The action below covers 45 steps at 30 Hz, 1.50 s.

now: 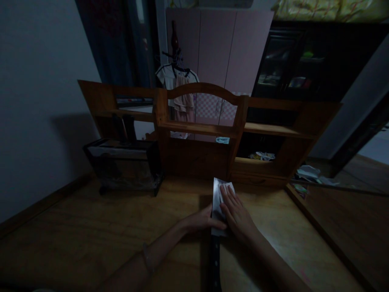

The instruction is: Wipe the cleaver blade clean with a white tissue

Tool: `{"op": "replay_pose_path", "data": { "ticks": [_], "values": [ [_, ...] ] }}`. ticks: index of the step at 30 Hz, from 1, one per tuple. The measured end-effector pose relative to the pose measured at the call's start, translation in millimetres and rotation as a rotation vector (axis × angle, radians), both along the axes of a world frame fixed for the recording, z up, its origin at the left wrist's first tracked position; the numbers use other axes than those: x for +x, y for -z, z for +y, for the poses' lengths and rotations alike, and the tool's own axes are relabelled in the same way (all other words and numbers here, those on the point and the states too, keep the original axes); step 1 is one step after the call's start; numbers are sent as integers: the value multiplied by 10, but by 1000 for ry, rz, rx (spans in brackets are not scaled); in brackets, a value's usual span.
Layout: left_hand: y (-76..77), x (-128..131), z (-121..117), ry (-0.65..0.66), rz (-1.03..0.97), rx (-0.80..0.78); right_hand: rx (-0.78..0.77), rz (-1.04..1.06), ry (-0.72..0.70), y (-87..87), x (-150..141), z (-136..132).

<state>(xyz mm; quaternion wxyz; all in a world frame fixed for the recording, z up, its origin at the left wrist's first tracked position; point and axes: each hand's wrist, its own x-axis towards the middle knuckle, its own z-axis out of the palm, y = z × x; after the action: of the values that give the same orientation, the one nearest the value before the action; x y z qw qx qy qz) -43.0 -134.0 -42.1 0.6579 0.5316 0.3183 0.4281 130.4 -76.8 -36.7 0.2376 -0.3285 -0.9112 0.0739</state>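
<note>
A cleaver (216,202) with a broad shiny blade and a black riveted handle (215,263) is in front of me, its handle pointing toward me. My left hand (203,219) grips the blade near the handle end from the left, thumb across its face; its other fingers are hidden behind the blade. My right hand (235,209) presses a folded white tissue or cloth (231,187) against the blade's right part, fingers together and pointing away from me. A knife holder (129,166) with black-handled knives (130,127) in its top stands at the left.
A wooden shelf unit (200,129) runs along the back of the wooden tabletop (121,227). Beyond it are a pink wardrobe (217,48), hanging clothes (183,95) and a dark cabinet (291,65). A wall (36,101) borders the left side. The room is dim.
</note>
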Motion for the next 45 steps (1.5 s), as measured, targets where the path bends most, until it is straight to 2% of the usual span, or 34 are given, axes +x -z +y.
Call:
{"op": "replay_pose_path", "data": {
  "ticks": [6, 10, 13, 16, 19, 21, 25, 30, 33, 36, 39, 45],
  "values": [
    [10, 12, -10, -5, -12, -16, 71, 28, 102, 181, 15, 58],
    [10, 16, -11, -24, -29, -37, 71, 79, 121, 124, -4, 8],
    [38, 0, 1, -30, -54, -58, 29, 99, 45, -43, -46, -110],
    [90, -27, 24, -31, -98, -92, -25, 38, -103, -181, -94, -226],
    [132, -50, 43, -23, -145, -133, -75, -44, -199, -220, -120, -275],
    [136, -53, 47, -41, -166, -150, -91, -66, -207, -200, -120, -266],
    [85, -34, 26, -59, -198, -180, -100, -60, -145, -101, -95, -191],
    [2, -72, -6, -82, -229, -251, -85, -26, 19, 44, -55, -86],
    [-46, -143, 4, -140, -334, -344, -61, 19, 90, 77, -30, -57],
    [-79, -193, 39, -151, -472, -435, -46, 58, 99, 47, -21, -64],
    [-75, -193, 85, -118, -583, -435, -52, 91, 44, -46, -34, -127],
    [-7, -166, 140, -185, -671, -480, -121, -22, -284, -260, -115, -364]
  ]
}}
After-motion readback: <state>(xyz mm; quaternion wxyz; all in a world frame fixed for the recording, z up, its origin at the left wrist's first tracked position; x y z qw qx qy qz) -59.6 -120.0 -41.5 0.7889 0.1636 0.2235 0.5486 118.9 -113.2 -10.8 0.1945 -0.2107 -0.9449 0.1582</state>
